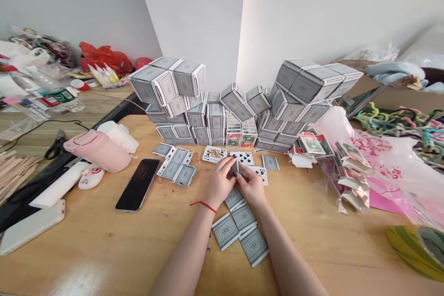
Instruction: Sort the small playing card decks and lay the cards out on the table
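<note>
Near the middle of the table my left hand [220, 179] and my right hand [253, 186] meet around a small grey-backed playing card [236, 168], both with closed fingers. The card looks bent, though the fingers hide much of it. Just below the hands lie several face-down folded cards [225, 231]. Beyond them are face-up cards, among them a picture card [214, 153] and a spade card [242, 157]. Another group of folded cards [176, 165] lies to the left, and a single face-down card [270, 162] to the right.
Stacked card boxes form a left tower [166, 83] and a right tower [305, 83] at the back. A phone [138, 185] and pink bottle [100, 150] lie left. Opened card packs [354, 171], plastic bags [388, 152] and a yellow tape roll [416, 249] are at right.
</note>
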Demonstrator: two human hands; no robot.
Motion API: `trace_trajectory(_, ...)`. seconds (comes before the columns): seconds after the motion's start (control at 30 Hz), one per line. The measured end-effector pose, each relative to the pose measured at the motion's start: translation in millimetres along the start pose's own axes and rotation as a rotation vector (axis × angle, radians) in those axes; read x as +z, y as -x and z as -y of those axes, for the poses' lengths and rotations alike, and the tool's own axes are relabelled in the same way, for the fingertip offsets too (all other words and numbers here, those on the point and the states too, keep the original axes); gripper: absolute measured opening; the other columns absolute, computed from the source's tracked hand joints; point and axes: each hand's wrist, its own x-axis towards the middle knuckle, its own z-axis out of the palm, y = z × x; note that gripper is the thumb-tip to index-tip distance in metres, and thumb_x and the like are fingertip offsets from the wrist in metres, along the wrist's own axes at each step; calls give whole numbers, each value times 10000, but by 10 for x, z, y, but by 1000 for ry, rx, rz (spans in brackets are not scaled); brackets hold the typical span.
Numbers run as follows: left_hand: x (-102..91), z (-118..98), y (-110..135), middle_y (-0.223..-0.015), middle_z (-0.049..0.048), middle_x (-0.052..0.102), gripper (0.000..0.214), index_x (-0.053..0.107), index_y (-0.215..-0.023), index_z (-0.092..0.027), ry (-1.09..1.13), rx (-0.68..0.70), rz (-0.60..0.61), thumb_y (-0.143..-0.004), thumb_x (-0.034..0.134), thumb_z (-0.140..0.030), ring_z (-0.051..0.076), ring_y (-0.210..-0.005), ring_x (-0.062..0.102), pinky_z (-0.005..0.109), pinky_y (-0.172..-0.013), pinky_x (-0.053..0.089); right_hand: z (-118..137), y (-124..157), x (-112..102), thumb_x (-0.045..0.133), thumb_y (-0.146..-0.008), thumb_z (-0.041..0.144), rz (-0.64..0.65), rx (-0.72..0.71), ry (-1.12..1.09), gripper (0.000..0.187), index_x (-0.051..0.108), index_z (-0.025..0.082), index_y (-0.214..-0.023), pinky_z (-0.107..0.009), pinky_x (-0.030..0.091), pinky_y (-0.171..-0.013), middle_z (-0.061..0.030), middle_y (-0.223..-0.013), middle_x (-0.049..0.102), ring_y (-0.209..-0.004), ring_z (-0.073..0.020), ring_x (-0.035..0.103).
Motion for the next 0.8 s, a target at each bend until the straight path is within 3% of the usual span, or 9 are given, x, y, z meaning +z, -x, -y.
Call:
trace_trajectory(0.27,9,-18,3,-1175,44,518,538,466,-1166,-219,3,-7,-41,-663,534,-43,184,-1119,453,386,-978,391,-47,1,-18,483,-781,275,29,-41,66,369,557,182,-1130,-372,455,-869,-69,-1077,624,-998,-232,575)
trace_trajectory(0.57,20,6,12,-1160,47,519,528,476,-1158,-222,-1,28,-51,-665,524,-41,186,-1111,456,390,-975,392,-74,21,-52,482,-780,305,6,-19,229,274,653,180,-955,-347,495,-739,-39,-743,680,-807,-230,620)
trace_trajectory(0.8,0,-34,-14,-1250,64,442,545,421,-1213,-237,34,25,-13,-701,498,-64,205,-1204,367,430,-1011,333,23,3,37,528,-745,377,-13,76,-109,384,578,175,-1067,-380,474,-810,-86,-1020,641,-890,-233,607)
